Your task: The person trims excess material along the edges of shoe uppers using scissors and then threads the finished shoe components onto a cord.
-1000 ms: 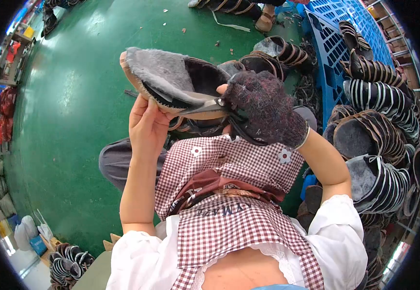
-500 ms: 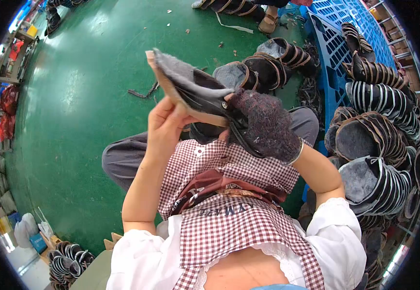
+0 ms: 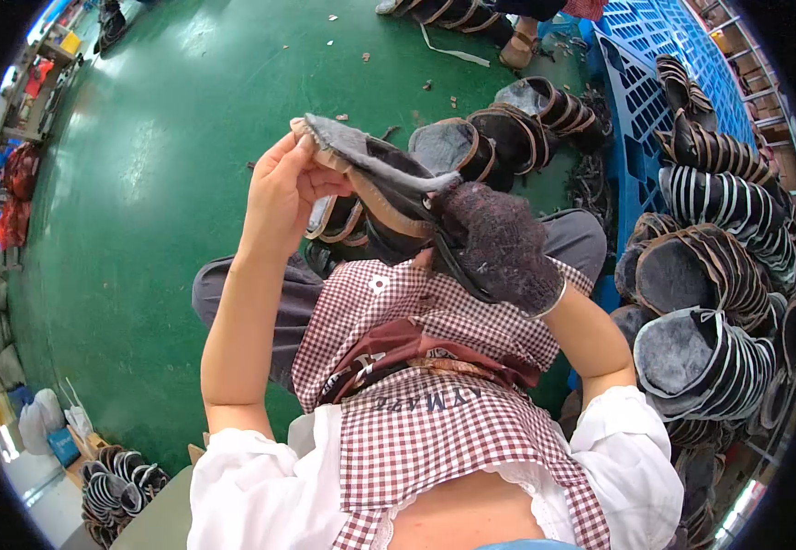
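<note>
A black shoe upper (image 3: 375, 161) with grey fleecy lining and a tan edge strip is held up in front of my apron. My bare left hand (image 3: 281, 188) pinches its far left end, thumb on the tan strip. On the other end, my right hand (image 3: 499, 240), in a dark knitted glove, is closed around the black part. One bare fingertip pokes out below the glove. The glove hides most of that end of the upper.
Stacks of fleece-lined uppers (image 3: 678, 353) tied in bundles stand at the right beside a blue plastic pallet (image 3: 632, 115). More bundles (image 3: 444, 147) lie on the green floor (image 3: 132, 238) ahead. A person's foot (image 3: 517, 48) shows at the top. Shelves line the left edge.
My left hand has slid along the tan strip to the far left end of the upper. That end has dipped slightly. My right hand keeps its hold.
</note>
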Tool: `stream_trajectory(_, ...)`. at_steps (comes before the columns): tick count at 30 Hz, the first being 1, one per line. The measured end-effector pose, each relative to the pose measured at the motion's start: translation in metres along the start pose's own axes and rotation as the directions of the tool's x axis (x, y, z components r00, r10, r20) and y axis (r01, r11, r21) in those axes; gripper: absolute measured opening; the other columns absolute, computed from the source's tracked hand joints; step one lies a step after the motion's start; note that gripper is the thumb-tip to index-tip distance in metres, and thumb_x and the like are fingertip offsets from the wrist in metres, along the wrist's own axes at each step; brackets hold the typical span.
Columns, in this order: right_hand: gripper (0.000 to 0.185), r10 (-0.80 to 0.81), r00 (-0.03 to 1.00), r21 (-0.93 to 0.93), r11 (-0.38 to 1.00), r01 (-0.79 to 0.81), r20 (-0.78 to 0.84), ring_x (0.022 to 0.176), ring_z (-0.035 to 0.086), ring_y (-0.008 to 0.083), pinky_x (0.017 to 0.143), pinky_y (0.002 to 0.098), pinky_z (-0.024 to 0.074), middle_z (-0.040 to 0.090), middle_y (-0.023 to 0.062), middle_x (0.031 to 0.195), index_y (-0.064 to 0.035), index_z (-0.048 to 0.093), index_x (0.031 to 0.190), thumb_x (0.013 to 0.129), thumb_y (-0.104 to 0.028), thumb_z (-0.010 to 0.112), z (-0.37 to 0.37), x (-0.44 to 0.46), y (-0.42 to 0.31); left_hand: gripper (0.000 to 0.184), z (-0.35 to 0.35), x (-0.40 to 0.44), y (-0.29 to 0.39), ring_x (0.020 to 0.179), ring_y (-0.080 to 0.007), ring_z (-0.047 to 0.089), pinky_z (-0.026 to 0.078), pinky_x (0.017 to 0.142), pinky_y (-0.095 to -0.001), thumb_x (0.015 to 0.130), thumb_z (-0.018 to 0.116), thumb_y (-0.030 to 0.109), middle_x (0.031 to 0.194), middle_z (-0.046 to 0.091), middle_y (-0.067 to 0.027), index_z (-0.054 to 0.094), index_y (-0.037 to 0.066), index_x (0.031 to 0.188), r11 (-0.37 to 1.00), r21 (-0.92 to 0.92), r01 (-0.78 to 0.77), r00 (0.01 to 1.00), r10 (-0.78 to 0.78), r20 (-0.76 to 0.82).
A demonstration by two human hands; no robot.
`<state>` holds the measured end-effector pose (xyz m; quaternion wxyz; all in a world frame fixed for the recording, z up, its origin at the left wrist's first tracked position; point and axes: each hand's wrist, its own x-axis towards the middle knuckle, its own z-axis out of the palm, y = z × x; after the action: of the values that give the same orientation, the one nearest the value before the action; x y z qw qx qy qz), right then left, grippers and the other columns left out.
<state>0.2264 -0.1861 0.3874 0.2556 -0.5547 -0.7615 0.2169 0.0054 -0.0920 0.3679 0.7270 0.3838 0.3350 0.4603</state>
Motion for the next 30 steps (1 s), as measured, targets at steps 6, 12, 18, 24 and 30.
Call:
stream_trajectory(6, 0.049, -0.095, 0.995, -0.056, 0.994, 0.096, 0.019, 0.075, 0.062, 0.0339, 0.065, 0.0372, 0.0495, 0.06, 0.0185, 0.083, -0.001, 0.061, 0.096, 0.064, -0.036, 0.074, 0.002, 0.0, 0.008, 0.025, -0.002, -0.015, -0.009, 0.082, -0.0296, 0.065, 0.054, 0.073, -0.0411, 0.094, 0.041, 0.016, 0.093, 0.063, -0.0172, 0.052, -0.003, 0.105, 0.983, -0.169, 0.07, 0.977, -0.034, 0.209)
stream_trajectory(12, 0.045, -0.124, 0.992, -0.065, 0.99, 0.124, 0.003, 0.074, 0.062, 0.0341, 0.063, 0.038, 0.049, 0.059, 0.0193, 0.082, 0.0, 0.06, 0.095, 0.065, -0.032, 0.073, 0.0, -0.001, 0.014, 0.026, -0.003, -0.017, -0.014, 0.085, -0.0295, 0.064, 0.053, 0.078, -0.0409, 0.092, 0.042, 0.015, 0.095, 0.063, -0.0189, 0.052, -0.006, 0.104, 0.989, -0.119, 0.084, 0.979, -0.06, 0.193)
stream_trajectory(18, 0.051, -0.012, 0.993, 0.016, 1.0, 0.01, 0.121, 0.072, 0.061, 0.0349, 0.062, 0.0387, 0.0486, 0.06, 0.0178, 0.081, -0.0016, 0.06, 0.097, 0.064, -0.037, 0.074, -0.007, -0.004, 0.004, 0.025, -0.008, -0.02, -0.021, 0.088, -0.0207, 0.062, 0.049, 0.082, -0.0354, 0.087, 0.046, 0.008, 0.097, 0.064, -0.0137, 0.057, -0.007, 0.104, 0.993, 0.106, 0.06, 0.974, -0.082, 0.213)
stream_trajectory(24, 0.052, -0.089, 0.994, -0.158, 0.983, 0.098, 0.066, 0.07, 0.061, 0.0338, 0.061, 0.0376, 0.0486, 0.06, 0.0164, 0.079, -0.0019, 0.06, 0.097, 0.063, -0.039, 0.074, -0.003, 0.001, 0.008, 0.016, 0.022, -0.031, -0.02, 0.07, -0.0074, 0.053, 0.043, 0.066, -0.0234, 0.08, 0.051, 0.001, 0.075, 0.062, -0.0018, 0.064, -0.005, 0.088, 0.842, 0.533, -0.086, 0.984, -0.012, 0.178)
stream_trajectory(30, 0.06, -0.056, 0.994, -0.008, 0.998, 0.057, 0.095, 0.073, 0.062, 0.033, 0.062, 0.0406, 0.0491, 0.06, 0.0177, 0.077, -0.0028, 0.06, 0.092, 0.063, -0.055, 0.068, -0.003, 0.004, 0.01, 0.013, 0.025, -0.033, -0.028, 0.075, -0.0236, 0.059, 0.045, 0.07, -0.031, 0.077, 0.054, -0.001, 0.079, 0.063, -0.0131, 0.063, -0.004, 0.085, 0.518, 0.794, -0.318, 0.945, 0.238, 0.223)
